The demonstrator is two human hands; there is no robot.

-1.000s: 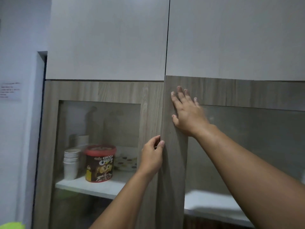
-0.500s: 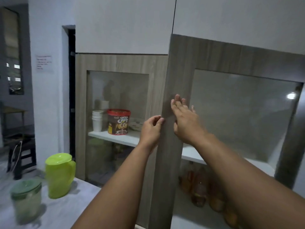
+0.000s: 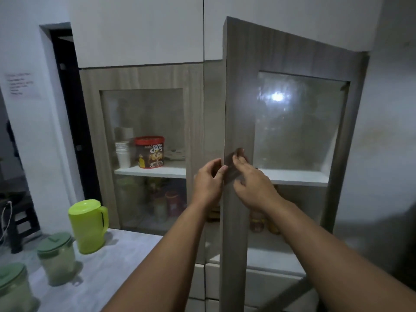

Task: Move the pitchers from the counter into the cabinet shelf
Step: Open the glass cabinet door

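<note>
A lime-green pitcher (image 3: 88,225) with a lid stands on the grey counter (image 3: 108,273) at the left. Two clear pitchers with dark green lids stand nearer: one (image 3: 57,258) in front of the lime one, another (image 3: 13,289) at the bottom-left corner. The right cabinet door (image 3: 238,104), wood-framed with a glass pane, is swung partly open. My left hand (image 3: 208,183) curls around the door's free edge. My right hand (image 3: 252,183) rests on the door's front face beside it. A white shelf (image 3: 297,176) shows behind the glass.
The left cabinet door (image 3: 144,77) is shut; behind its glass stand stacked white cups (image 3: 122,154) and a red Choco Chips tub (image 3: 150,152). Jars and bottles sit on the lower level. White upper cabinets hang above. A dark doorway (image 3: 67,113) opens at the left.
The right cabinet door has swung further open toward me. Both hands have slid lower along its edge. The view has dropped, bringing the counter and a second green-lidded pitcher into sight.
</note>
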